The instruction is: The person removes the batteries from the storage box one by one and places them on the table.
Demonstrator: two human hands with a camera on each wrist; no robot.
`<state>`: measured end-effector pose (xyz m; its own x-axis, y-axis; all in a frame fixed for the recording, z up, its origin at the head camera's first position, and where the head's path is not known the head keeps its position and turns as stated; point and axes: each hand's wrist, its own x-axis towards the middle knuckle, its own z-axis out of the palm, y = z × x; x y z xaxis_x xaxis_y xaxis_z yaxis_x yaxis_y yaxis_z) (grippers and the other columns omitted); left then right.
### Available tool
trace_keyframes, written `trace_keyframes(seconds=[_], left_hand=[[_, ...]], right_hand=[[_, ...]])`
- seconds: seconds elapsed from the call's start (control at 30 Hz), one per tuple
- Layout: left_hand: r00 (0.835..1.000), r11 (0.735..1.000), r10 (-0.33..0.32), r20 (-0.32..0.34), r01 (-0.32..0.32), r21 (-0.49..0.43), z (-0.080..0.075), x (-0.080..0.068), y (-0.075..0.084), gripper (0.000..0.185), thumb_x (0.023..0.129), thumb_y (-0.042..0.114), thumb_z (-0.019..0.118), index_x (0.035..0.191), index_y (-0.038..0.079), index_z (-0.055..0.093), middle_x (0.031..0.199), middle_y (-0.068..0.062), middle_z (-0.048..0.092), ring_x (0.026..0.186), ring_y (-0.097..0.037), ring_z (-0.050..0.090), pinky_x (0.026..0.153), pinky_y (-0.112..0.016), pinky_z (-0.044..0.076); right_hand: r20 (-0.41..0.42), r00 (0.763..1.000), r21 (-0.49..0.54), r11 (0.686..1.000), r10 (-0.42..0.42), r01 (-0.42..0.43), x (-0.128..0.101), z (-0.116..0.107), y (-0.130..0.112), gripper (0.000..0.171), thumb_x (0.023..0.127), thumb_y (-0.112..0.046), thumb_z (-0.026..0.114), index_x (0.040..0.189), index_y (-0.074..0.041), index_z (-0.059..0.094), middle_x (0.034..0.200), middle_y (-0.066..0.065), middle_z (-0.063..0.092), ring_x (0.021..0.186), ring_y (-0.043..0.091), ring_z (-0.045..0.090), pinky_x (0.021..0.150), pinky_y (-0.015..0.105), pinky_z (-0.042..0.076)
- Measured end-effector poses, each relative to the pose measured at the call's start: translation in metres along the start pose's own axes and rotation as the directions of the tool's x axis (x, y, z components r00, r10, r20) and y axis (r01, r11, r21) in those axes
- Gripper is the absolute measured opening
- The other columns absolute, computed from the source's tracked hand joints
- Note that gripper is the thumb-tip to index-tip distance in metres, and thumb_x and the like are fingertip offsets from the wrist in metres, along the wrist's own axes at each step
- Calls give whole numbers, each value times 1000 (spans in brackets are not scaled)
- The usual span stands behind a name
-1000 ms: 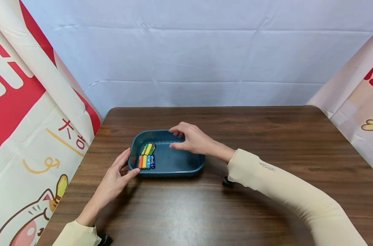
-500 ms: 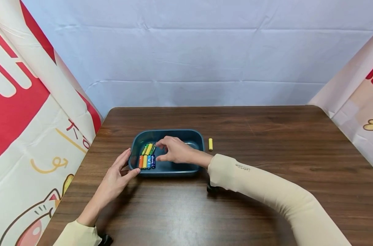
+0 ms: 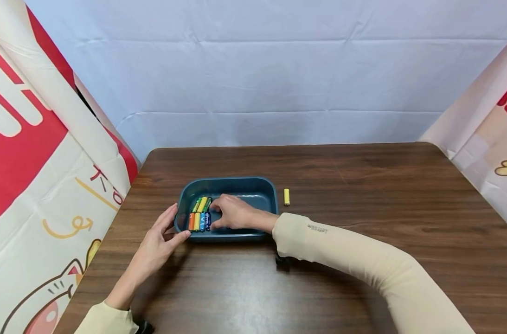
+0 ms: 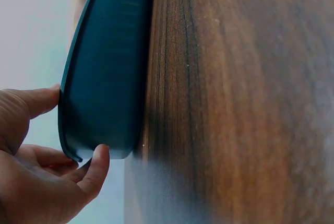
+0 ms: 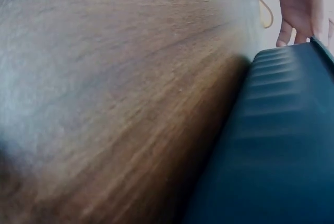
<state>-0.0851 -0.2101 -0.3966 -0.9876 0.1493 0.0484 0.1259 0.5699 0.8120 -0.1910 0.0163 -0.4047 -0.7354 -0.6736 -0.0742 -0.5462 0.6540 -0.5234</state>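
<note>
A dark teal tray (image 3: 253, 179) rests on the wooden table, several batteries lined up in two rows at its left end. The near row has an orange battery (image 3: 191, 221), a yellow one (image 3: 196, 221), a light blue one (image 3: 202, 221) and a dark blue one (image 3: 208, 221). Green and yellow batteries (image 3: 202, 204) lie slanted behind. My left hand (image 3: 155, 246) holds the tray's left corner, thumb on the near rim. Inside the tray, my right hand (image 3: 234, 212) has thumb and forefinger spread at the dark blue battery's right side; contact is unclear. The right wrist view hides its fingers.
A single yellow battery (image 3: 286, 197) stands or lies on the table just right of the tray. The brown wooden table (image 3: 362, 195) extends to the right and front. A pale cloth (image 3: 278, 74) hangs behind, with printed cloth (image 3: 32, 222) at the left.
My right hand has moved left across the tray to the batteries, uncovering the yellow battery on the table. It has lowered slightly in the last half second. My left hand has stayed put.
</note>
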Motion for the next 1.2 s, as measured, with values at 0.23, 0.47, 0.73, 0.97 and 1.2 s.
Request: trace_keyframes(seconds=[0.23,0.47,0.73,0.97,1.2], left_hand=[[1000,1000,4,2,-4,-1,1,-1,0,78,99,18,72,160,-5,28,166,-23,25,132,-40,55,102,-47,51],[1000,1000,-12,3,12,4,3,-1,0,79,99,20,72,159,-6,28,166,-24,25,131,-40,55,103,-48,50],[1000,1000,-16,6,16,10,3,0,1,79,99,20,72,160,-4,28,166,-23,25,133,-41,54,103,-47,49],[1000,1000,-6,13,6,-4,2,-1,1,78,100,19,71,160,-5,27,166,-24,24,131,-42,55,102,-47,51],[1000,1000,-9,13,9,-5,1,0,1,79,100,20,71,160,-5,27,166,-24,25,131,-42,56,103,-47,50]], right_hand=[[4,1000,-71,998,1,-1,0,6,-2,59,88,-38,84,137,-9,67,124,6,64,105,14,58,96,31,53],[-3,1000,-96,995,-4,4,1,8,-3,60,88,-40,84,137,-11,68,119,4,63,99,13,57,88,30,54],[-13,1000,-110,994,-5,3,2,9,-2,58,88,-43,84,136,-14,69,112,2,61,92,11,55,77,26,52],[-10,1000,-141,990,9,-10,2,10,-5,56,88,-45,83,134,-15,70,107,1,58,88,12,53,72,26,49],[-12,1000,-146,989,5,-6,2,10,-6,55,88,-44,82,133,-15,70,102,-1,56,85,11,52,68,24,46]])
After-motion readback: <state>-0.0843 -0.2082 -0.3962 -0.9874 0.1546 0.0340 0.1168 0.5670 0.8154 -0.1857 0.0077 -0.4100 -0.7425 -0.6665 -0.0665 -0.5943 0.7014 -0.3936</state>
